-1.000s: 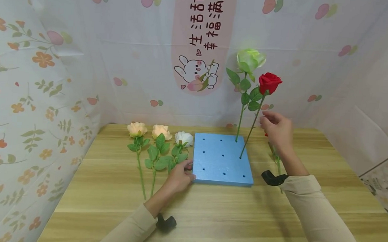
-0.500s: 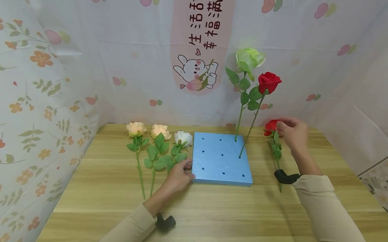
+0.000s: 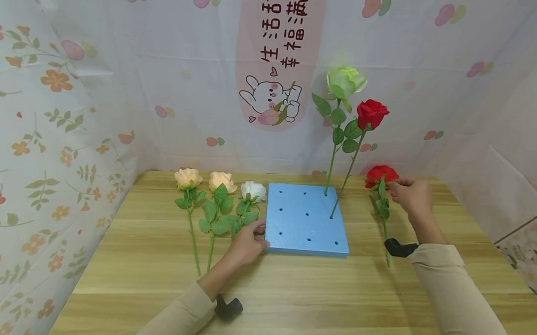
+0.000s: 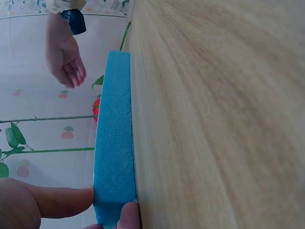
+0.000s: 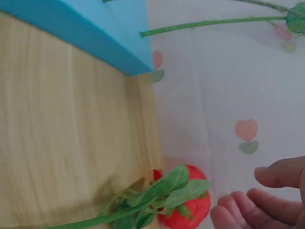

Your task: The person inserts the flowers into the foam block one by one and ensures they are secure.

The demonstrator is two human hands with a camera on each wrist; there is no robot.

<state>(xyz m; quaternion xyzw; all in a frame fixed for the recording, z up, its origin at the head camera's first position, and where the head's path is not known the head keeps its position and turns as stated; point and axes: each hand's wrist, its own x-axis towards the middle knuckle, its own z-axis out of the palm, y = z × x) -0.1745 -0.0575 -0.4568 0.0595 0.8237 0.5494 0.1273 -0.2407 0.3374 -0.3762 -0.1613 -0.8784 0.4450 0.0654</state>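
Observation:
A blue foam block [image 3: 300, 216] with several holes lies on the table. My left hand [image 3: 248, 244] grips its near left corner; in the left wrist view the thumb [image 4: 62, 201] and a fingertip [image 4: 128, 217] press against it. A green rose [image 3: 345, 83] and a red rose [image 3: 372, 114] stand in holes on its right side, the red one leaning right. Another red rose [image 3: 380, 176] lies to the right of the block. Just beside its bloom is my right hand [image 3: 413, 196], holding nothing; in the right wrist view its thumb and fingers [image 5: 267, 207] are apart.
Two peach roses [image 3: 188, 179] and a white rose [image 3: 254, 191] lie left of the block, the white one's stem partly behind the left hand. A patterned cloth [image 3: 186, 84] hangs behind the wooden table [image 3: 290, 298] and along both sides.
My right hand has moved from beside the standing red rose to the right and down, to the lying red rose, whose bloom now shows. The left hand stays on the block.

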